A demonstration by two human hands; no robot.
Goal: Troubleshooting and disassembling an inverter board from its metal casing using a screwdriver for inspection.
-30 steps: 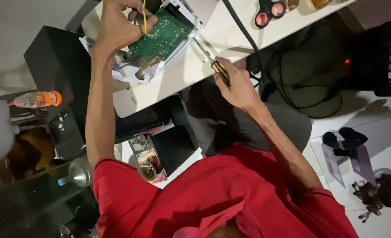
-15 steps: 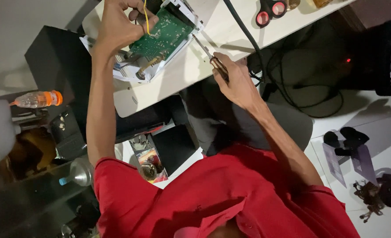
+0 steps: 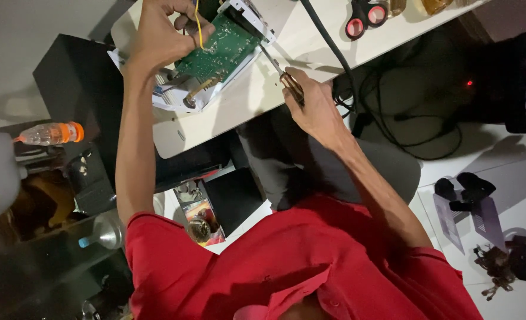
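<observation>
- A green printed circuit board (image 3: pixel 218 48), seated in a white plastic casing (image 3: pixel 183 98), is seen at the upper centre of the frame, resting on a white tabletop (image 3: pixel 310 44).
- The left hand (image 3: pixel 159 32), at the upper left of centre, is closed against the board's edge, its fingers curled around what appears to be a thin yellow wire (image 3: pixel 199 26); the grip itself is partly hidden.
- The right hand (image 3: pixel 316 106), just right of centre, is wrapped tightly around the brown handle of a slim metal screwdriver (image 3: pixel 281 71), whose tip is pointed up toward the casing's corner.
- A pair of black scissors with red-lined finger loops (image 3: pixel 367 12) is laid at the top edge, right of centre.
- A thick black cable (image 3: pixel 328 41) is run diagonally across the tabletop beside the right hand.
- A clear plastic bottle with an orange cap (image 3: pixel 52 133) is seen lying at the left edge.
- A small rectangular package with a colourful red and yellow printed face (image 3: pixel 201 216) is placed on the floor, below the tabletop, left of centre.
- A red shirt (image 3: pixel 287 266) is shown filling the lower centre.
</observation>
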